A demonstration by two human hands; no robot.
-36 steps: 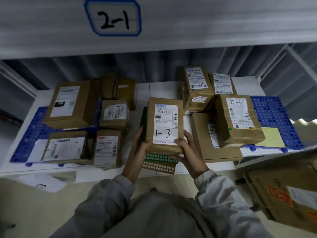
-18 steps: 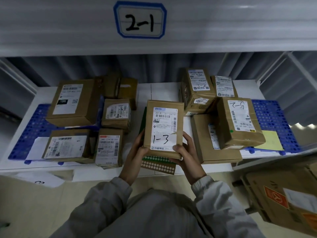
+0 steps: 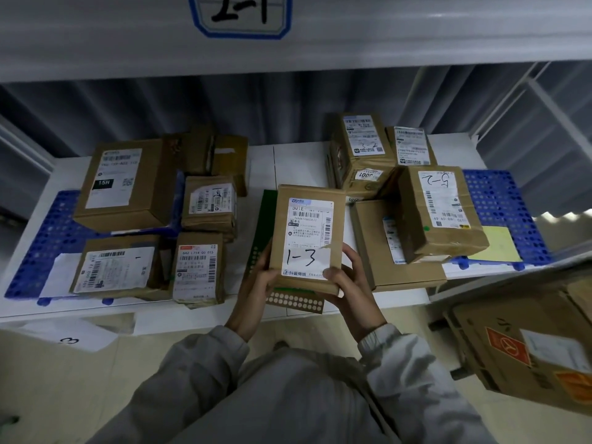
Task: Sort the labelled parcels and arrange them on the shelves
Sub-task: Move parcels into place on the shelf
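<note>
2 hands grip 1 brown parcel [image 3: 309, 238] above the front edge of the white shelf [image 3: 288, 165]: the left hand [image 3: 256, 290] wraps its lower left edge, the right hand [image 3: 347, 290] clasps its lower right corner, thumb on the label. That label reads "1-3" in marker. Beneath the parcel lies a green card with rows of dots [image 3: 294, 302]. Just right sits a flat box [image 3: 394, 248], and leaning on it a parcel marked "2-5" [image 3: 439, 213], over a blue perforated mat [image 3: 503, 213] and a yellow sheet [image 3: 496, 248]. To the left are 4 labelled boxes, the largest showing "15H" [image 3: 125, 184]. Overhead, a shelf tag [image 3: 240, 14] is written "2-1". Grey sleeves [image 3: 400, 363] fill the bottom.
</note>
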